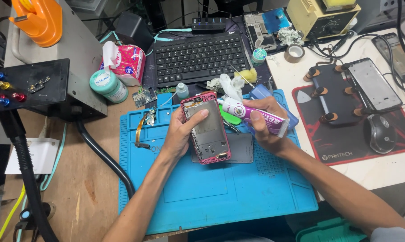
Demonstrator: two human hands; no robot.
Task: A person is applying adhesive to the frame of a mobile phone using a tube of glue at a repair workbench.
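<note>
1. Left hand (pixel 181 132) gripping an opened phone with a pink frame (pixel 207 127), thumb lying across its bare metal inner plate, fingers wrapped behind; holding it tilted just above the blue silicone work mat (pixel 220 192).
2. Right hand (pixel 266 127) closing around a white and purple glue tube (pixel 252 115), nozzle aiming left toward the top right corner of the phone, tip close to the frame edge; touching or not, impossible to tell.
3. Judging progress: phone lying open with screen off and insides exposed, so disassembly looking done; no glue line showing along the frame, so gluing seeming only at its start, with closing up remaining.
4. Lying on the mat just under the phone: a dark grey flat panel (pixel 240 149). Resting near the mat's upper left corner: a small circuit board with an orange flex cable (pixel 144 123).
5. Sitting behind the hands: crumpled white tissue (pixel 231 85), a small clear dropper bottle (pixel 182 91) and a black keyboard (pixel 198 58).
6. Standing further left: a round teal tub (pixel 107 86) and a pink tissue pack (pixel 126 62).
7. Resting to the right on a red and black pad (pixel 346 143): a black clamp plate (pixel 330 94), a second phone with a dark screen (pixel 373 85) and a black mouse (pixel 380 133).
</note>
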